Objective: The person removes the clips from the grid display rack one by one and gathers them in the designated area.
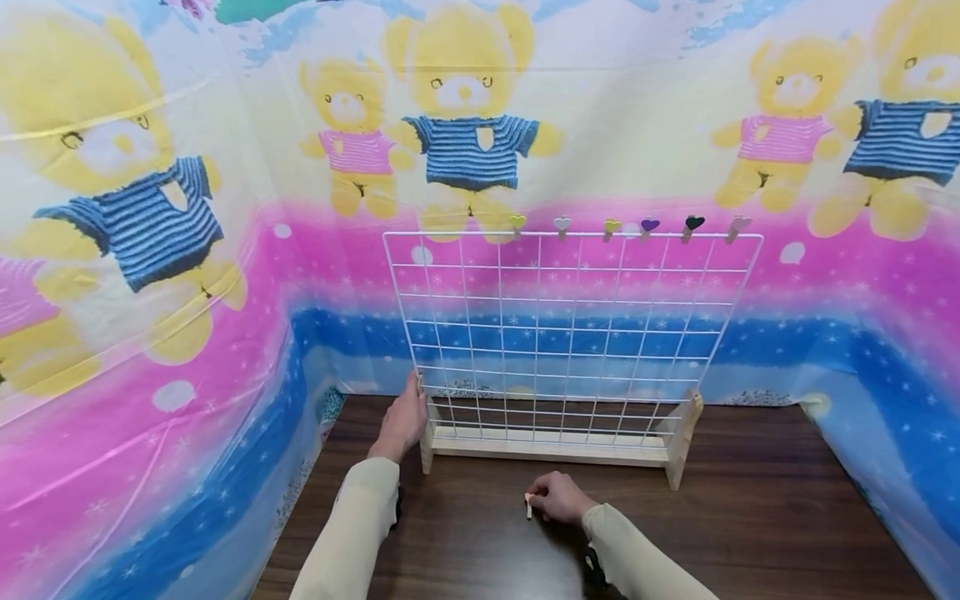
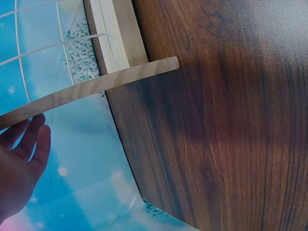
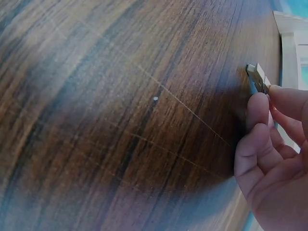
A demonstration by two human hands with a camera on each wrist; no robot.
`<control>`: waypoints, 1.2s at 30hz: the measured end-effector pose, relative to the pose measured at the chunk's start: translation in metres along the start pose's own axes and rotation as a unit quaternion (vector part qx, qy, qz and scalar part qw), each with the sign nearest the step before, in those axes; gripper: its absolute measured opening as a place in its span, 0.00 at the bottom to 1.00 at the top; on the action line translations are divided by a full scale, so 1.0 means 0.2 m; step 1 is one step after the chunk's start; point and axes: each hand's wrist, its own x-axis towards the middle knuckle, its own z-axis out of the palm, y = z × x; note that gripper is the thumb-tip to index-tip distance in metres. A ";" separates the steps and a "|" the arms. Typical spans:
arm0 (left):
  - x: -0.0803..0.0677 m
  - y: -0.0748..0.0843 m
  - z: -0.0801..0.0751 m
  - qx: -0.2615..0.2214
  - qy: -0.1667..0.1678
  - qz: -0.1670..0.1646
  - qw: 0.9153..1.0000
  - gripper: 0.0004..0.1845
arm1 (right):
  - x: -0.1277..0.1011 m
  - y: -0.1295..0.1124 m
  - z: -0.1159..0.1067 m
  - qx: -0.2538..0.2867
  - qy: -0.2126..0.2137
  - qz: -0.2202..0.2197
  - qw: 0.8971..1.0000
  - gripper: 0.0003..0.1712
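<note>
- Your right hand (image 1: 558, 497) pinched a small clip (image 1: 528, 504) just above the table (image 1: 750, 517), near the rack's (image 1: 570, 317) wooden base.
- Your left hand (image 1: 403, 419), fingers straight, rested against the rack's left foot.
- Six heart clips (image 1: 649, 225) sat along the rack's top wire.

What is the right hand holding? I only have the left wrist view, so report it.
Observer: The right hand pinches a small pale wooden clip over the dark wooden table.
Operator: Count the clips on the grid.
Observer: Six heart-topped clips sit along the top wire of the white wire grid panel.
Operator: Place the left hand.
Observer: The left hand rests against the grid's left edge, above its pale wooden stand.
</note>
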 end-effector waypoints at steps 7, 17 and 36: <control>0.01 0.00 0.01 0.002 0.003 -0.001 1.000 0.26 | 0.00 0.01 0.01 -0.017 0.002 -0.018 1.000 0.08; 0.01 -0.01 0.01 -0.001 0.005 0.000 1.000 0.26 | 0.00 -0.01 0.01 0.000 0.002 -0.008 1.000 0.04; 0.00 -0.01 0.01 -0.001 0.000 -0.002 1.000 0.27 | -0.01 -0.05 -0.07 -0.104 -0.017 -0.025 0.994 0.05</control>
